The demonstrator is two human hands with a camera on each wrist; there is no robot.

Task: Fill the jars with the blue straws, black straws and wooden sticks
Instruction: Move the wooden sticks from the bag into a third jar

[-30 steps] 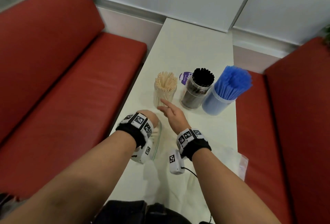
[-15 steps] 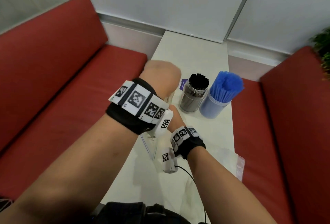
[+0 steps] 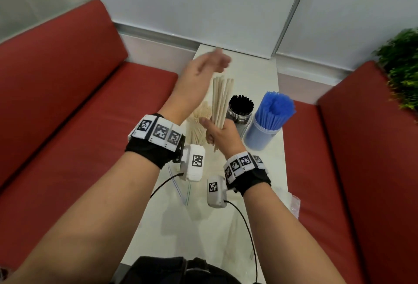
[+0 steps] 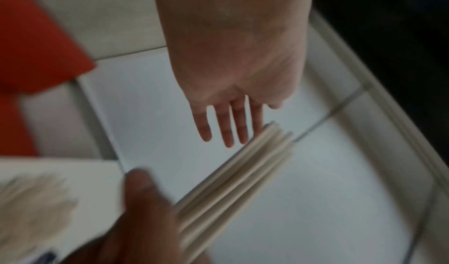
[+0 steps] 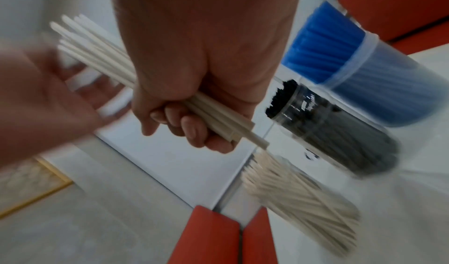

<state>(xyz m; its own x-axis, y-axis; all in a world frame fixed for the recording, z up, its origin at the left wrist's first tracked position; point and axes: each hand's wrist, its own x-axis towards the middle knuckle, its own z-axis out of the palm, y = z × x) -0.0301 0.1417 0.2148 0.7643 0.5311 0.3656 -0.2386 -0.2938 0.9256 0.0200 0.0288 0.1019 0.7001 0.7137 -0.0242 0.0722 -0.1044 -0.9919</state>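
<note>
My right hand (image 3: 218,133) grips a bundle of wooden sticks (image 3: 221,100) upright above the table; the right wrist view shows its fingers (image 5: 192,132) curled round the bundle (image 5: 102,57). My left hand (image 3: 203,73) hovers open just above the stick tops, fingers (image 4: 226,124) straight and close to the bundle's end (image 4: 272,139). Behind stand three jars: one of wooden sticks (image 3: 200,120) partly hidden by my hands, one of black straws (image 3: 240,111), one of blue straws (image 3: 269,120).
The narrow white table (image 3: 255,75) runs between two red benches (image 3: 67,114) (image 3: 362,147). Clear plastic bags (image 3: 291,202) lie on the table near me. A green plant (image 3: 400,68) is at the far right. Cables hang from both wrist cameras.
My right hand has risen from the table with a bundle of wooden sticks. The left hand lifted off the bag, rose and opened above the stick tops.
</note>
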